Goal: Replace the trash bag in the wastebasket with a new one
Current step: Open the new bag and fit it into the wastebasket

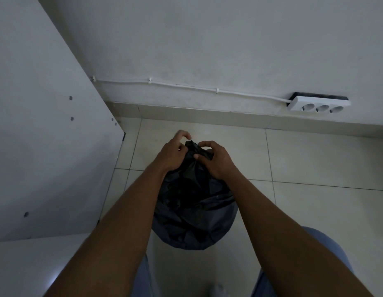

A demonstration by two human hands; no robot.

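Observation:
A full black trash bag (192, 202) stands on the tiled floor in the middle of the head view, its mouth gathered into a bunched neck at the top. My left hand (172, 152) grips the left side of that neck, with index finger and thumb lifted above it. My right hand (214, 157) pinches the right side of the neck, fingers curled over the plastic. Whether a wastebasket is under the bag I cannot tell; only dark plastic shows.
A white cabinet panel (46, 136) rises close on the left. A white wall stands behind, with a cable (186, 86) running to a white triple socket strip (319, 103) at the right. Pale floor tiles (315, 159) surround the bag. My blue trouser legs (315, 254) are below.

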